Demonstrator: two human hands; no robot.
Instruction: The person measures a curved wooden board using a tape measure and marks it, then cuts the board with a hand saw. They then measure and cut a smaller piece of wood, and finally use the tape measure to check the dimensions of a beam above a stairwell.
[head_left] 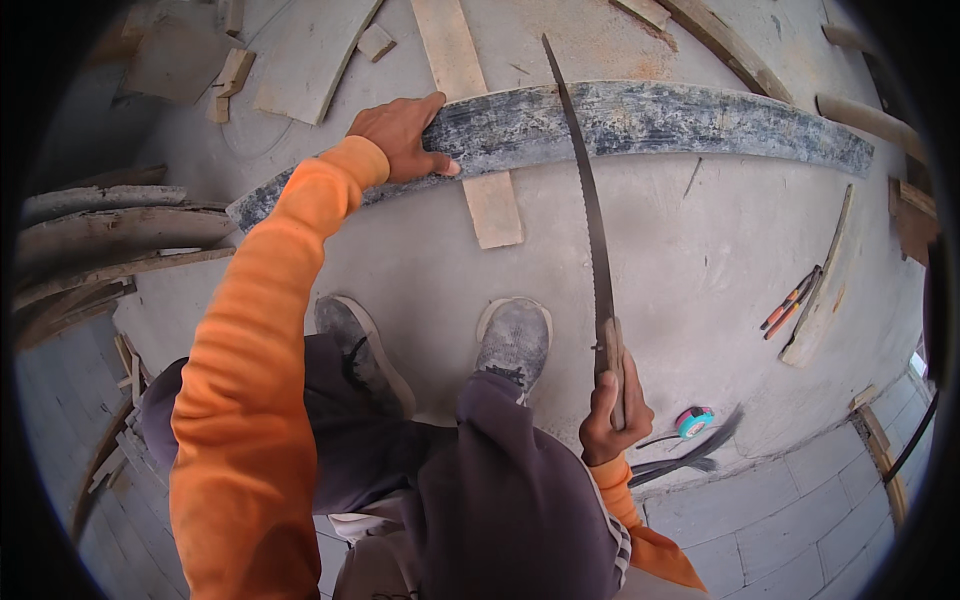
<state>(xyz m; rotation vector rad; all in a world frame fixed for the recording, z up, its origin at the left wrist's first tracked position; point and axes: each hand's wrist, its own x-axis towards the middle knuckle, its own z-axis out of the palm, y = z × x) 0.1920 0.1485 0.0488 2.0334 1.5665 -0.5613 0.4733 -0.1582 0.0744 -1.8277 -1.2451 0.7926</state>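
A long wooden board with a worn dark blue-black face lies crosswise ahead of my feet. Beneath it, a pale wood plank runs away from me. My left hand grips the board left of its middle, thumb on the near edge and fingers over the far side. In my right hand is a handsaw, held by its wooden handle. The long toothed blade of the handsaw points away from me, its far end over the board's upper face. Whether the teeth touch the wood, I cannot tell.
To the right lie pliers beside a narrow wood strip. A turquoise tape measure rests near dark wires. Stacked boards stand at the left. Wood offcuts and a curved plank lie at the far side.
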